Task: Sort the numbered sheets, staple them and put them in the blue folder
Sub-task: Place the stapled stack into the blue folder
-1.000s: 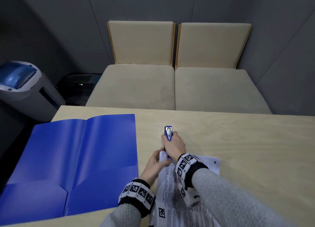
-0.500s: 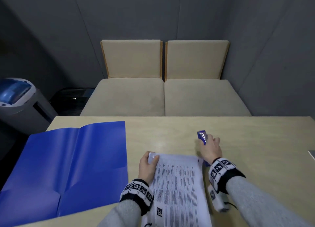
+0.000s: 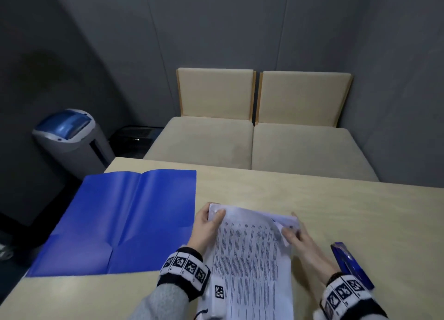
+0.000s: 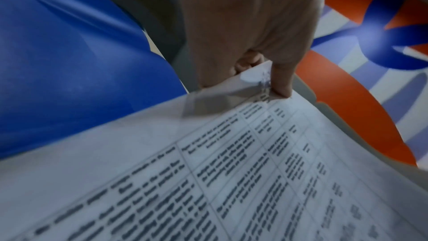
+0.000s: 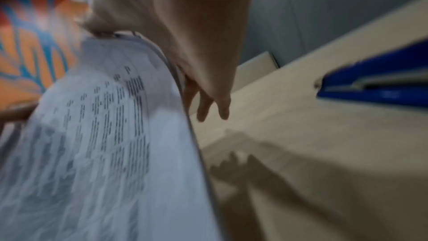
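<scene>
The stack of printed sheets (image 3: 252, 255) is lifted off the table between my hands. My left hand (image 3: 215, 217) pinches its top left corner, thumb on top; the left wrist view shows a staple by that thumb (image 4: 281, 81) on the sheets (image 4: 231, 171). My right hand (image 3: 289, 233) holds the top right corner, where a sheet edge curls up. In the right wrist view the fingers (image 5: 208, 107) reach under the sheets (image 5: 104, 135). The blue stapler (image 3: 350, 264) (image 5: 375, 83) lies on the table just right of my right wrist. The blue folder (image 3: 125, 221) (image 4: 69, 61) lies open at the left.
The wooden table (image 3: 348, 211) stretches bare to the right and behind the sheets. Beyond its far edge stand two beige seats (image 3: 252, 142). A grey and blue machine (image 3: 69, 137) and a black bin (image 3: 134, 137) sit on the floor at the left.
My right hand has put the stapler down on the table at the right and taken the sheets' top right corner. My left hand keeps the top left corner.
</scene>
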